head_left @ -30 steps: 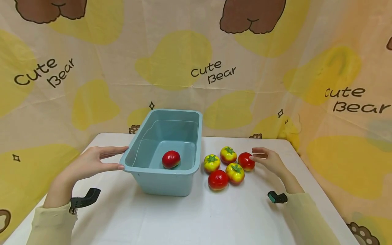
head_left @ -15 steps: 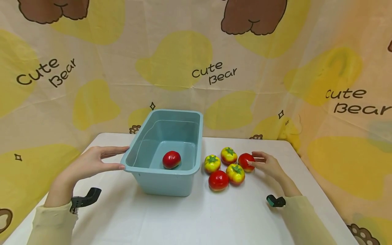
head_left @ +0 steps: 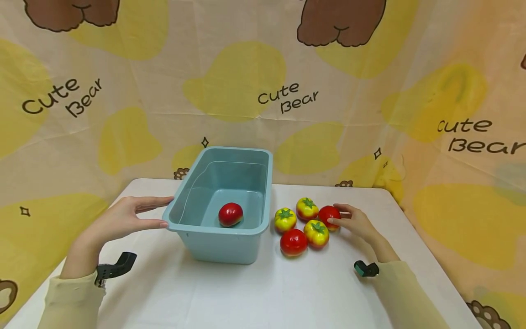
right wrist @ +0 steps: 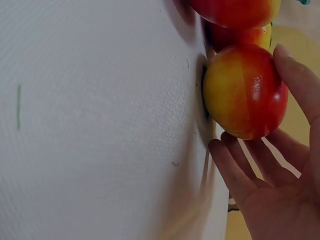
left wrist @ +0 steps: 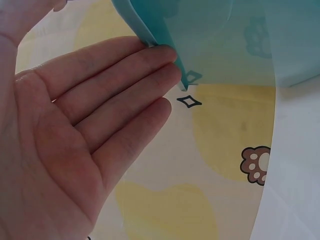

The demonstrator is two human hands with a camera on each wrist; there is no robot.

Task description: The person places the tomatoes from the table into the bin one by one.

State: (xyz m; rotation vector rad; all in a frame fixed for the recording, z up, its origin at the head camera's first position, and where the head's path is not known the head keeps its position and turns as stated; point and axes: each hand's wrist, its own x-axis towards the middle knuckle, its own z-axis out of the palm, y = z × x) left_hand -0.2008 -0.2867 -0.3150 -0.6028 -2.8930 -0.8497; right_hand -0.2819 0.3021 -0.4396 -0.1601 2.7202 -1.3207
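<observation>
My left hand (head_left: 113, 219) touches the near left side of a light blue plastic bin (head_left: 222, 246) with straight fingers and thumb. In the left wrist view, the fingers (left wrist: 120, 80) lie side by side against the bin's edge. One red toy tomato (head_left: 230, 214) lies inside the bin. At the right, my right hand (head_left: 359, 222) has its thumb and fingers around the sides of another red tomato (head_left: 328, 215), which is still on the table. The right wrist view shows this tomato (right wrist: 245, 92) with a yellow side, the thumb above and the fingers below.
Beside the bin and the right hand sit another red tomato (head_left: 293, 242) and yellow-green-topped ones (head_left: 285, 220), (head_left: 307, 209), (head_left: 316, 234), close together. A white cloth covers the table (head_left: 263, 292). A patterned curtain (head_left: 230, 82) stands behind it.
My right hand has moved left and slightly down, and its thumb now lies across the red tomato, which has shifted slightly left. The left hand and the bin stay put.
</observation>
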